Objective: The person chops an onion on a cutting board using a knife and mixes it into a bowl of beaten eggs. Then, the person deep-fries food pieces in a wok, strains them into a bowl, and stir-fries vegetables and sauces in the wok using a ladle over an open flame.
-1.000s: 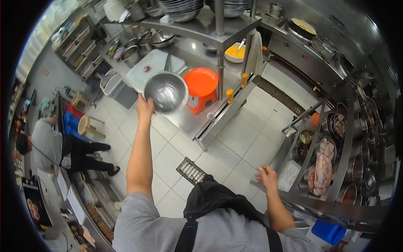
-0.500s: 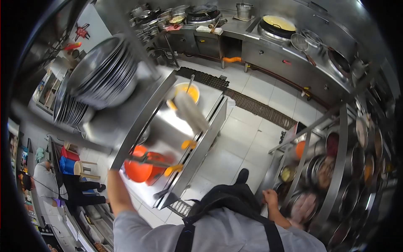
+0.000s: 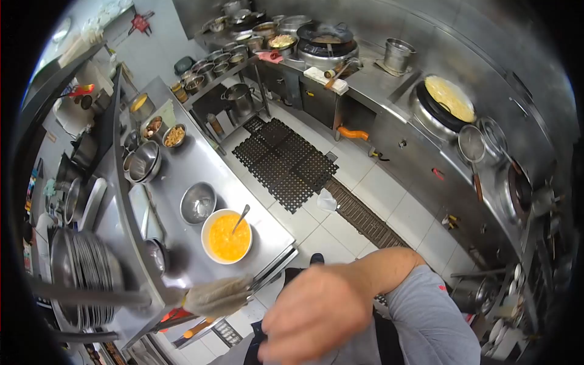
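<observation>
My right hand [image 3: 316, 313] is raised in front of my body, large and slightly blurred, with its fingers curled closed. Whatever it holds, if anything, is hidden. My left hand does not show. Just beyond the right hand, on the steel table, stands a white bowl [image 3: 212, 250] of yellow-orange liquid that looks like beaten egg [image 3: 226, 238], with a metal spoon [image 3: 241, 218] leaning in it. Beside it sits a metal bowl [image 3: 198, 202]. To the left of the hand hangs a grey fuzzy thing [image 3: 219, 296], near an orange handle [image 3: 199, 328].
Stacked metal plates [image 3: 88, 277] stand at left behind a steel shelf post [image 3: 137, 237]. Small bowls of food [image 3: 174, 135] sit farther along the table. Across the aisle are a stove counter [image 3: 383, 91], a yellow-filled wok [image 3: 450, 100] and strainers [image 3: 471, 144]. A black mat [image 3: 283, 158] covers some floor.
The view has swung, showing more of the table's far end and the mat. My right hand has come up from my side to the front. My left arm has left the view.
</observation>
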{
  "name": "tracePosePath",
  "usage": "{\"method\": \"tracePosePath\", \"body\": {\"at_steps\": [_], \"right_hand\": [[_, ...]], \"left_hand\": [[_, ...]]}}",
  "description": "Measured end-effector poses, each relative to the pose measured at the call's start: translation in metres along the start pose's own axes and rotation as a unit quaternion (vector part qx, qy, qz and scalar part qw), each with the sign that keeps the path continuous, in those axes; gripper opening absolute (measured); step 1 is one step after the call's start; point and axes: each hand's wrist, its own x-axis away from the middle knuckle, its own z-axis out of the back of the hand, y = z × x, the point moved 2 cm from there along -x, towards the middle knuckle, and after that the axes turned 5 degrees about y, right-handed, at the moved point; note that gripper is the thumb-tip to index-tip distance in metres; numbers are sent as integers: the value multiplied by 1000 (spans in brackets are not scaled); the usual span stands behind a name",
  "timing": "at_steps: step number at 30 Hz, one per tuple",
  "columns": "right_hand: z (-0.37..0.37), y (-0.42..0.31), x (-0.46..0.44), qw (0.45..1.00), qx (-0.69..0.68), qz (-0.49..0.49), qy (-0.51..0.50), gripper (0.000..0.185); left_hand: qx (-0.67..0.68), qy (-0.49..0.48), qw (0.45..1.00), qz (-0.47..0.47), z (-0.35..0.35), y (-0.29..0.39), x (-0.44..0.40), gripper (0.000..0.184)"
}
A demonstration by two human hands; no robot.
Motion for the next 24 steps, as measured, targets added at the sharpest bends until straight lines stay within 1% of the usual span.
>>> {"method": "tracePosePath", "body": {"at_steps": [2,4,5,7,8,10,11,12,13,15,16,17,18,19,20,21,22,23,24], "right_hand": [[37,18,2,996,-72,28,43,43],[87,36,14,994,-76,16,77,61],[127,44,18,995,-30,63,64,47],[204,61,38,992,28,112,47,34],[242,75,52,996,34,80,13,28],[316,108,80,986,153,-24,-64,20],[348,125,95,953,266,-101,-100,19],[381,146,113,953,240,-185,-4,17],[420,179,127,940,224,-246,76,16],[492,231,152,892,254,-345,144,15],[524,257,164,855,218,-428,197,16],[555,282,171,806,182,-508,244,17],[581,305,175,804,177,-515,238,17],[606,327,181,786,198,-539,229,19],[628,350,187,766,220,-562,220,21],[647,374,193,765,218,-567,215,21],[666,397,198,764,242,-554,226,21],[684,423,203,762,268,-539,240,20],[702,453,209,762,303,-522,237,24]], "left_hand": [[22,-124,991,-41,-49,85,-5,28],[44,-222,971,-77,-86,170,-14,27],[52,-258,960,-94,-105,215,-22,26],[49,-309,943,-114,-136,294,-40,25],[42,-321,939,-115,-153,323,-48,25],[16,-339,935,-105,-189,365,-54,23],[-5,-346,933,-95,-208,376,-54,23],[-27,-358,931,-72,-220,378,-48,22],[-48,-364,929,-54,-229,395,-45,22],[-96,-388,916,-32,-241,429,-44,21],[-129,-396,908,-43,-244,452,-51,20],[-155,-397,903,-58,-249,476,-65,20],[-167,-368,912,-71,-254,505,-91,19],[-159,-311,934,-79,-254,538,-125,19],[-87,-214,972,-40,-235,590,-158,21],[-80,-249,963,-71,-252,621,-208,24],[6,-220,975,-38,-261,658,-250,28],[45,-151,981,-116,-255,713,-285,29],[88,-125,980,-130,-245,766,-317,30]]}}
